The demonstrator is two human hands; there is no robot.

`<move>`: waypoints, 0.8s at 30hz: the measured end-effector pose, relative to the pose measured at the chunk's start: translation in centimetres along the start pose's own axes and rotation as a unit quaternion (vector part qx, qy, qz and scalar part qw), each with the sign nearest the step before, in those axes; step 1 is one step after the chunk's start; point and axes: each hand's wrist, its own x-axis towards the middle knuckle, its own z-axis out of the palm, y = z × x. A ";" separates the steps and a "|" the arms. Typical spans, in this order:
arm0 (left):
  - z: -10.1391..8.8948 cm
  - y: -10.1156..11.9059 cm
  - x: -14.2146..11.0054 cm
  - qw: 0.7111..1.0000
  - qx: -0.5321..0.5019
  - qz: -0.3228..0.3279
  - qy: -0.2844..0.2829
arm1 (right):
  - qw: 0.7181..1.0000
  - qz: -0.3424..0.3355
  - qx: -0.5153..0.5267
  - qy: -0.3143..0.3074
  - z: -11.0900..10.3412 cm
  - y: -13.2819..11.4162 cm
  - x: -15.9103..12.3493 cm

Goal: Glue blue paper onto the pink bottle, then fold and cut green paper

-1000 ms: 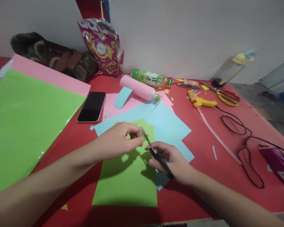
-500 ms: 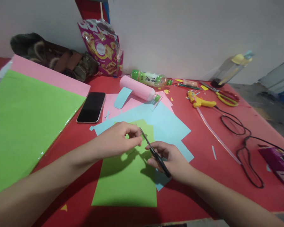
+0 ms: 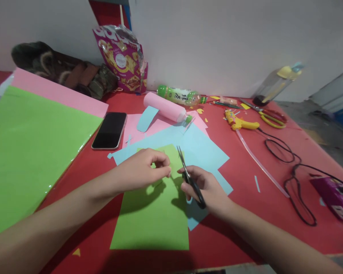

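My right hand [image 3: 210, 190] grips black-handled scissors [image 3: 197, 191], their blades pointing away from me and slightly parted at the tips. To the left of the blades, my left hand [image 3: 148, 167] is closed in a pinch, thumb against fingertips. Whatever sits in that pinch is too small and hidden to make out. Both hands hover over a green sheet of paper [image 3: 151, 228], which casts back their shadows. Under it lies a light blue sheet [image 3: 205, 152] with cut, notched edges.
A phone [image 3: 110, 130] lies left of the sheets, beside a large green sheet [image 3: 37, 152]. Behind are a pink-wrapped bottle [image 3: 165, 107], a green-capped bottle [image 3: 180, 95] and a snack bag [image 3: 122, 61]. On the right sit a yellow glue gun [image 3: 241, 122], its black cord [image 3: 295, 186] and other scissors [image 3: 271, 118].
The scissors have swung away from my left fingertips to the right, and their blades now point more straight ahead. My left hand stays almost still, in the same pinch.
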 end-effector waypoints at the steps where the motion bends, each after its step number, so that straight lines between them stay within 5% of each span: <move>1: 0.0 0.0 0.0 1.000 -0.002 0.003 -0.004 | 1.000 -0.008 0.005 0.001 0.0 -0.1 0.0; 12: 1.7 0.0 -0.3 0.986 0.014 0.074 -0.149 | 0.994 -0.079 0.079 -0.014 -0.1 0.3 -0.2; 24: 2.4 -0.4 0.1 0.980 0.044 0.114 -0.157 | 0.997 -0.076 -0.009 -0.022 0.2 0.2 -0.5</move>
